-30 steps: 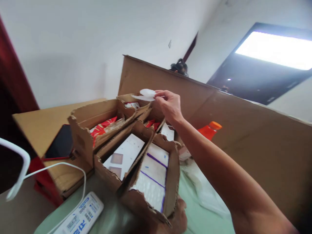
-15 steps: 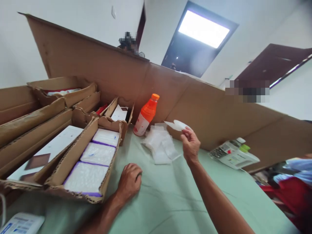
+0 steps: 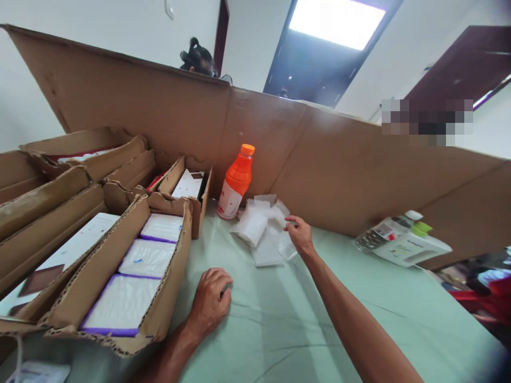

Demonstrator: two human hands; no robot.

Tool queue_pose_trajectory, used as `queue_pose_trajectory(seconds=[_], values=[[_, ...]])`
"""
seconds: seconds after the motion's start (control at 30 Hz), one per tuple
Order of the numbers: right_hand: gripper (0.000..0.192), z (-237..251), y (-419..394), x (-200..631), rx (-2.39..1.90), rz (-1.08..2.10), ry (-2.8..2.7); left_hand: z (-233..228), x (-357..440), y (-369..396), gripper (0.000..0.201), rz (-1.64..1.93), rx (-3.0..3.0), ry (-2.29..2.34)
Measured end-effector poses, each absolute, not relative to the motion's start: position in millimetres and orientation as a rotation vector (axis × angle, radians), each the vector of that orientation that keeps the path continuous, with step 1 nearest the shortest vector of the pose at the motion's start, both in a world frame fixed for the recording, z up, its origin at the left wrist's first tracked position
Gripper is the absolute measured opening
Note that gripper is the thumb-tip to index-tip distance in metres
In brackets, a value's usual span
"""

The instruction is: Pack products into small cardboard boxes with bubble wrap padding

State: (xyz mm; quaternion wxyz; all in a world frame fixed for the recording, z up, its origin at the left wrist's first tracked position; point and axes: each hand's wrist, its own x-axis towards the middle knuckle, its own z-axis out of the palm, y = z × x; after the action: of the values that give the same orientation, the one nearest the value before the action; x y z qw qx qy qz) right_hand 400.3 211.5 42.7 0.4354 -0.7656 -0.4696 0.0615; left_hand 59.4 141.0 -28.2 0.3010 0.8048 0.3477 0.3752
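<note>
My left hand [image 3: 212,295] rests on the green tablecloth with its fingers curled in. A small dark spot shows between thumb and fingers; what it is, I cannot make out. My right hand [image 3: 300,234] hovers at the right edge of a loose pile of white translucent plastic pouches [image 3: 266,252]. Its thumb and forefinger are apart, with nothing visible between them. An orange bottle [image 3: 236,178] with a pale label stands upright just behind and left of the pile.
At left, cardboard trays [image 3: 170,298] hold several white packs with purple edges [image 3: 123,303] and white boxes [image 3: 74,250]. A clear bottle and white jug [image 3: 411,247] lie on their sides at right. A tall cardboard wall [image 3: 335,165] closes off the back; a person's head shows beyond it.
My right hand has come down and let go of a white pouch, which is now among the pile. My left hand has stayed put. The view has shifted slightly.
</note>
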Motion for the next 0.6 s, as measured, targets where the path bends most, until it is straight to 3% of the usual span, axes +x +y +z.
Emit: queue_pose_trajectory(seconds=[0.23,0.43,0.6], values=[[0.030,74.6,205.8,371.0,-1.809,0.043,-1.263,-19.5,59.6,141.3,0.025,1.013,2.090,0.962],[0.026,82.7,179.1,297.4,-1.629,0.156,-1.573,-16.7,59.9,140.8,0.023,1.012,2.088,1.001],[0.045,98.2,153.2,210.7,-1.382,0.355,-1.876,-16.9,61.2,142.0,0.026,0.998,2.116,1.037]])
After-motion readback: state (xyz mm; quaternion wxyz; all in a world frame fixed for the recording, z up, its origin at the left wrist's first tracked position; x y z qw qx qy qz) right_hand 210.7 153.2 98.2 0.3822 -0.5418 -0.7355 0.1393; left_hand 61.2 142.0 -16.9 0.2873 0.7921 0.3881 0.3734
